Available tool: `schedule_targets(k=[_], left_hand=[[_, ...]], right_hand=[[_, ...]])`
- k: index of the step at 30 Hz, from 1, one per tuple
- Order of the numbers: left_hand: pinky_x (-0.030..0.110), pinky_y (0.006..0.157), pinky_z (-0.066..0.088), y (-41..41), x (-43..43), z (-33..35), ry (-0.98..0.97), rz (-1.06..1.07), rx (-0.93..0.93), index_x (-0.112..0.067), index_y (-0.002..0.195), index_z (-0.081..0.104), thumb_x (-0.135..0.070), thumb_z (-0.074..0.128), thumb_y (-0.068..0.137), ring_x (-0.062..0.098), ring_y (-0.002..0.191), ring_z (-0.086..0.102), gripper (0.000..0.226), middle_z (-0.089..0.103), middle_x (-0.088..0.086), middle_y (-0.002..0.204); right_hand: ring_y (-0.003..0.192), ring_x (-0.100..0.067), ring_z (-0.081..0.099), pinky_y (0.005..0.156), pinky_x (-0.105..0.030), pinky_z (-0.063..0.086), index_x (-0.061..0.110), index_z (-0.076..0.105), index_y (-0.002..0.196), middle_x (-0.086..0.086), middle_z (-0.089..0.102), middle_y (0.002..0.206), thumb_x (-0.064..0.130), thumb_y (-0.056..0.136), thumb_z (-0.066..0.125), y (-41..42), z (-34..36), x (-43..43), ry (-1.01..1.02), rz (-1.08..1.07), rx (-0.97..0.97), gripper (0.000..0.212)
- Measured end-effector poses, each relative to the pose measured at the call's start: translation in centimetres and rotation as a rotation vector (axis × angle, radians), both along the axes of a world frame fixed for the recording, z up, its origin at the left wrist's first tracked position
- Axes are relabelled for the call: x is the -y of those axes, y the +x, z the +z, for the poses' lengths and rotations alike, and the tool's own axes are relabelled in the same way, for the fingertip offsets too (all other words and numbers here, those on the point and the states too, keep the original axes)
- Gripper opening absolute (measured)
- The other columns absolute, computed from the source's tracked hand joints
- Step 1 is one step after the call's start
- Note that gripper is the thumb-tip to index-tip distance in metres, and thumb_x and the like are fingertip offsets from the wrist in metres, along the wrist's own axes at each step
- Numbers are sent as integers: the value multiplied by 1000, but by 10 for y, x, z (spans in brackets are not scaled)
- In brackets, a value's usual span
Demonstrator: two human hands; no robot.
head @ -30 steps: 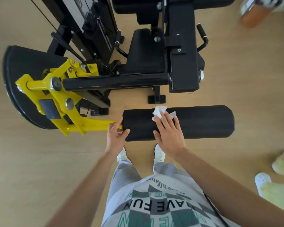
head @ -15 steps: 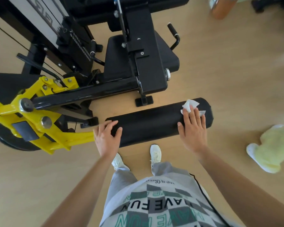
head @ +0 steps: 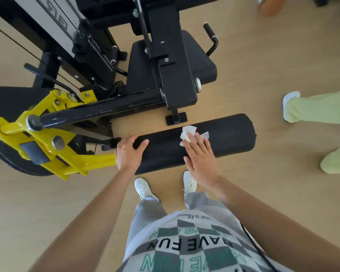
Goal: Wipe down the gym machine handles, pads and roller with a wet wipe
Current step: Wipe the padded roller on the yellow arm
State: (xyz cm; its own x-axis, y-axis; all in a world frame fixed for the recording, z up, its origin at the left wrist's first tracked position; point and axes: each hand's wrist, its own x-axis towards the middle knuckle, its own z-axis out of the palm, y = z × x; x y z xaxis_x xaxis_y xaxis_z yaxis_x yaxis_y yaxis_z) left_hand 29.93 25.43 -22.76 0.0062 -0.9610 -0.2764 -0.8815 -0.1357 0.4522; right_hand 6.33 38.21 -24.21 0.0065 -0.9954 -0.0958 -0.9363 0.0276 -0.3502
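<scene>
At far left, a yellow lever arm [head: 47, 138] of the gym machine [head: 173, 75] angles over the wooden floor [head: 28, 203], and a black steel bar [head: 98, 110] runs rightward from its pivot. Just right of the yellow arm's tip, the left hand [head: 129, 154] holds the left end of the black padded roller [head: 230, 134]. Its grip is closed round that end, the thumb lying over the top and the fingers curled over the end face. The roller lies nearly level, its right end tilted slightly up, just beyond the person's white sneakers [head: 143, 188]. Near the roller's middle, a crumpled white wet wipe [head: 187, 132] sits on the upper surface under the right hand [head: 201, 158]. That grip is open, with straight fingers pressing flat on the wipe and the palm over the roller's near side. Farther back, the black seat pad [head: 200, 61] has a curved side handle [head: 211, 36] beside it. At far right stand another person's pale green trouser legs [head: 322, 108].
</scene>
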Motion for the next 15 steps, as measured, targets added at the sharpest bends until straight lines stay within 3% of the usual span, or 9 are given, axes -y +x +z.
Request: schedule_targets(k=[4,8,12,15], left_hand=[[45,104,44,-10,-22,13,-142,5,-19,-25,125,71,-38,74,90,28,127,49,37,65,-3,133],[34,105,42,2,-61,23,-141,-14,-152,-22,125,71,-24,76,90,18,125,50,35,65,-6,132],[32,96,50,15,-93,34,-46,72,-296,-27,121,72,-21,73,93,11,112,58,29,66,-14,121],[20,91,53,18,-97,41,44,142,-492,-29,123,70,-18,71,95,8,108,64,30,69,-11,121]], right_hand=[[156,-27,20,126,-48,20,14,40,154,-6,32,165,17,103,48,-10,5,0,-81,57,1,51],[148,-32,36,118,-50,36,9,53,144,-10,51,152,6,98,58,-28,2,-8,-167,-118,26,46],[119,-32,53,98,-38,51,7,69,124,-7,65,136,-7,87,66,-3,4,-7,-294,-145,135,39],[97,-18,59,86,-33,58,8,77,107,-5,75,112,-11,84,70,29,15,3,-159,-91,358,31]])
